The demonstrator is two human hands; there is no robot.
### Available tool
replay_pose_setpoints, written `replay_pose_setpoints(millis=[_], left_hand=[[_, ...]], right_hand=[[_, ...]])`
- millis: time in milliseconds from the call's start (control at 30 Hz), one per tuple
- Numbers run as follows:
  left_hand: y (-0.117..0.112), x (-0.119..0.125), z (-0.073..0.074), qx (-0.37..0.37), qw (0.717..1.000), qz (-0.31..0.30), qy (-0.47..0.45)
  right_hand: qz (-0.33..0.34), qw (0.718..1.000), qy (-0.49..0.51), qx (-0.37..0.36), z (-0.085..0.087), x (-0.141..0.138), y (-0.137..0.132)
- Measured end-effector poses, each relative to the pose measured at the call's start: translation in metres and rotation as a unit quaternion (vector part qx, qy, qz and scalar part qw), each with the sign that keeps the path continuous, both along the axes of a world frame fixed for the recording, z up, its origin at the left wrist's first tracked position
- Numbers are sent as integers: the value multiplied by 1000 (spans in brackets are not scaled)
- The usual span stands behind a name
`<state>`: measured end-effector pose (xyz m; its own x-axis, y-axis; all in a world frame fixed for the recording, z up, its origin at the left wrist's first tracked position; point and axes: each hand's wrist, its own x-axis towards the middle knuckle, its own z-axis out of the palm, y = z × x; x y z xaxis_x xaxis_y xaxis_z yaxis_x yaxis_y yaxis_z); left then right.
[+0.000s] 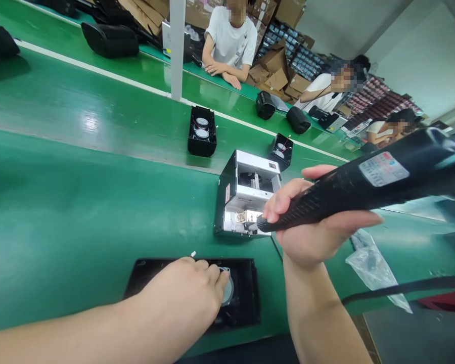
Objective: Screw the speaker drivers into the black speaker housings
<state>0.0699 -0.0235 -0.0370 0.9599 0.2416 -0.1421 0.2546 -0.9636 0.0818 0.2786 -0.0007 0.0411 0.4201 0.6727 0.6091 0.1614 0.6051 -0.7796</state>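
In the head view, my only feed, I have the right hand point(307, 242) wrapped around a black powered driver point(337, 189), its body lying slanted across the palm and its nose at the lower front of a silver-and-black machine point(242, 199). That grip, I judge, lets me steer the tip from close behind the nose; whether the bit touches anything there I can't make out. The machine looks like a screw feeder to me, standing just beyond the work, probably so the driver has a short trip.

The left hand point(189, 290) lies palm down over an open black shell point(246, 278), fingers curled together, the ends at a round speaker point(227, 290) inside. I read that as steadying the part; whether the fingers pinch anything I can't tell. The shell lies flat on the green surface point(98, 212), open side up, nearest my body, which leaves its inside reachable from above. A small white connector point(193, 254) shows just beyond the knuckles.

Farther out, another open shell point(197, 149) holds two speakers, also facing up.
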Motion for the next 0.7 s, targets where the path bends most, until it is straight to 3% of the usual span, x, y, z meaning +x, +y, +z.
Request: replay_pose_setpoints(millis=[333, 533, 633, 700], left_hand=[[3, 2, 5, -9, 1000, -2, 14], [3, 2, 10, -32, 999, -7, 17], [3, 2, 10, -47, 999, -10, 7], [3, 1, 7, -66, 997, 22, -29]], right_hand=[[-3, 999, 21, -34, 5, -4, -12], [35, 991, 115, -66, 24, -10, -57], [66, 990, 100, -71, 22, -12, -76], [76, 989, 98, -77, 16, -13, -82]])
